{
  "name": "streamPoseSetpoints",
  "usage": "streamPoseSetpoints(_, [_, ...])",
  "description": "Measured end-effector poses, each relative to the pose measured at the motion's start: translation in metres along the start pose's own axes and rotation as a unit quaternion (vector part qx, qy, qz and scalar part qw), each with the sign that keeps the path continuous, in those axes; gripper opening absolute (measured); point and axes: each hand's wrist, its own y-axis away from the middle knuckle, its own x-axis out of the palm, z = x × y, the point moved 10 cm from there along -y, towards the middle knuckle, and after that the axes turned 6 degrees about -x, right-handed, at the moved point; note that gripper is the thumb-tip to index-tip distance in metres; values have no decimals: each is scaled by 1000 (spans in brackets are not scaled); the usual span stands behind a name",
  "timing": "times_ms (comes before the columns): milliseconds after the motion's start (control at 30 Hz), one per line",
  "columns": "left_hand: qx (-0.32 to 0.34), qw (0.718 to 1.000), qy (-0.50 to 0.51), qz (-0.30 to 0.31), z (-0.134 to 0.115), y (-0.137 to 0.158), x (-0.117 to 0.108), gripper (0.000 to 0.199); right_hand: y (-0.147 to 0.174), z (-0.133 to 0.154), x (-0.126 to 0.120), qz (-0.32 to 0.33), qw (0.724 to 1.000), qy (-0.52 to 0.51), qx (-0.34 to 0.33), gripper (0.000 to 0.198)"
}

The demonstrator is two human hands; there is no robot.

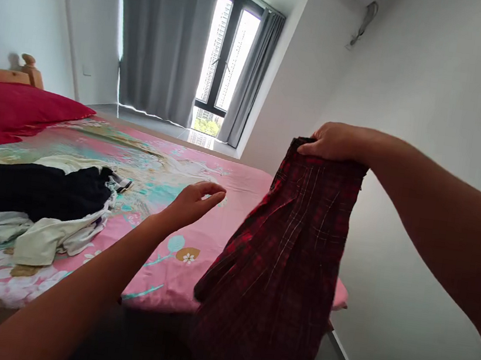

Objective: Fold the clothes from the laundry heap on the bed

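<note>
A dark red plaid pleated skirt [300,229] hangs from my right hand [332,142], which grips it by the waistband. The skirt drops down in front of the bed's near right corner, its lower part in shadow. My left hand [198,198] hovers over the pink bedsheet, to the left of the skirt and apart from it. Its thumb and forefinger reach forward with a small gap between them, and nothing is in that hand.
On the left of the bed [232,179] lies a heap of black and white clothes [56,197]. Behind it is a red pillow [24,101] by a wooden headboard [1,75]. Grey curtains [165,40] flank a window at the back, and a white wall [431,110] rises on the right.
</note>
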Motion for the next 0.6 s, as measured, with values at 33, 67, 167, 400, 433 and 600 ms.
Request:
streamPoseSetpoints(33, [-18, 1000, 8, 11, 9, 2, 1, 38, -2, -1, -8, -6, 1000, 2, 10, 19])
streamPoseSetpoints(67, [-32, 999, 17, 20, 17, 5, 1, 39, -3, 0, -17, -22, 1000, 16, 14, 20])
streamPoseSetpoints(167, [-62, 997, 35, 43, 37, 17, 7, 38, 6, 9, -42, -132, 988, 84, 11, 24])
streamPoseSetpoints(400, [-166, 969, 101, 152, 95, 94, 74, 35, -5, 35, -25, -156, 977, 141, -47, 23])
streamPoseSetpoints(433, [-199, 956, 127, 176, 105, 109, 90, 37, -10, 36, -19, -158, 972, 170, -43, 27])
streamPoseSetpoints(600, [-420, 759, 443, 226, 139, 162, 155, 62, -34, 40, 37, -169, 968, 173, -73, 36])
